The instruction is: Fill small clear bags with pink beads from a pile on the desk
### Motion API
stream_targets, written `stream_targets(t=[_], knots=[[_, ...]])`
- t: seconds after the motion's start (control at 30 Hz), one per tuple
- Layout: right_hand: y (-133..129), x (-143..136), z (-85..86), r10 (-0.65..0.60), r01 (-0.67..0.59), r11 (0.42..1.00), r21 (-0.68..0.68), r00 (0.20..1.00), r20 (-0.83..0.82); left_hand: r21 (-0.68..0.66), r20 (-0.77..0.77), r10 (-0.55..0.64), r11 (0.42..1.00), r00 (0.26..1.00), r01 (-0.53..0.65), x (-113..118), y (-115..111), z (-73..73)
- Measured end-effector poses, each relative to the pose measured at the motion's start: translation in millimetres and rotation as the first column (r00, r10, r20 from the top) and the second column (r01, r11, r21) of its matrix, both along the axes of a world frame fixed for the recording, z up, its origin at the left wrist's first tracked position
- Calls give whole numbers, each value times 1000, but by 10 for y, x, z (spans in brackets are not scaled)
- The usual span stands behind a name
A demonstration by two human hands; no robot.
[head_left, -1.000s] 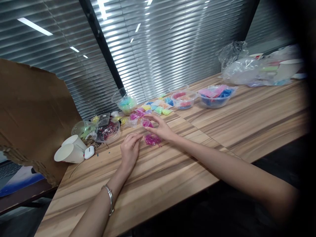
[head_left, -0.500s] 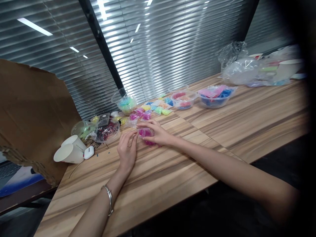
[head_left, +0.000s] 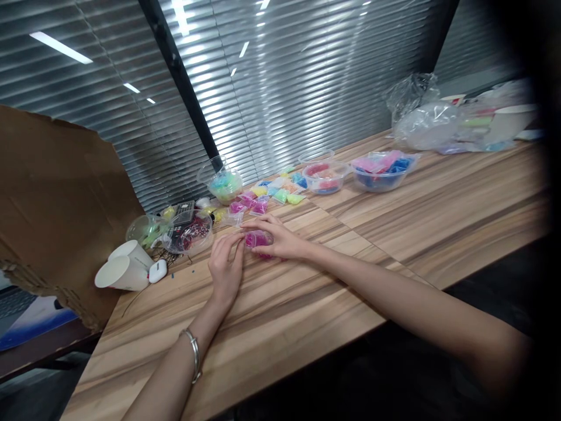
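A small clear plastic bag (head_left: 258, 238) with magenta contents lies low over the wooden table (head_left: 280, 327), between my two hands. My left hand (head_left: 225, 264) pinches its left edge between thumb and fingers; a silver bangle is on that wrist. From the right, my right hand (head_left: 283, 237) curves over the same bag, fingers along the far side and thumb on the near side. Part of the bag is hidden beneath this palm. Just beyond the hands lie several similar magenta bags (head_left: 259, 205) and a clear, crumpled one (head_left: 233, 218).
Further back are bags of other colours (head_left: 294, 199), a bowl of green-blue bags (head_left: 225, 186), a bowl with red contents (head_left: 325, 180) and a blue-pink one (head_left: 383, 175). Left stand a bowl of dark pieces (head_left: 189, 233), paper cups (head_left: 125, 273), a white case (head_left: 158, 271) and cardboard (head_left: 61, 199).
Both hands stay in almost the same place. The magenta bag has shifted slightly between the fingers, and the right fingertips have moved a touch to the left.
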State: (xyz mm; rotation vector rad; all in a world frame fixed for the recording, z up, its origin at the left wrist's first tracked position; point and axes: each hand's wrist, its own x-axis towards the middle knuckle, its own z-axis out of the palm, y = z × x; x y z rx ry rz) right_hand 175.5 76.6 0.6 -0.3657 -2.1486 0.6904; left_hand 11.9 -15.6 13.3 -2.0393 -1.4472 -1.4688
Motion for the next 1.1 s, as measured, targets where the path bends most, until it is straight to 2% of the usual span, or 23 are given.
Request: stream_targets(t=[0.13,0.2,0.27,0.4,0.47,0.57,0.63,0.87,1.1], knots=[[-17,-18,30,-14,11,999,-33,996,-86,-5,19,3,1000,1000,-3,2,-8,0],[-5,-20,73,-72,41,989,-139,973,-219,-24,40,13,1000,999,-12,2,0,1],[44,-6,115,-163,53,957,-286,913,-375,-71,39,22,997,999,-19,-5,26,-9],[239,50,75,-356,-4,846,-534,741,-569,-246,-72,17,969,997,-35,-25,106,-75],[333,67,-12,-459,-59,748,-661,673,-580,-346,-123,8,937,992,-51,-27,131,-117],[401,67,-131,-574,-125,605,-786,616,-540,-448,-183,-12,891,983,-73,-16,131,-157],[400,60,-158,-594,-161,569,-807,598,-538,-478,-213,-15,873,977,-91,-8,119,-167],[365,62,-78,-596,-227,553,-801,564,-572,-516,-226,-35,852,973,-89,-25,137,-182],[356,42,-81,-514,-264,601,-754,595,-618,-516,-198,-54,855,979,-58,-32,149,-204]])
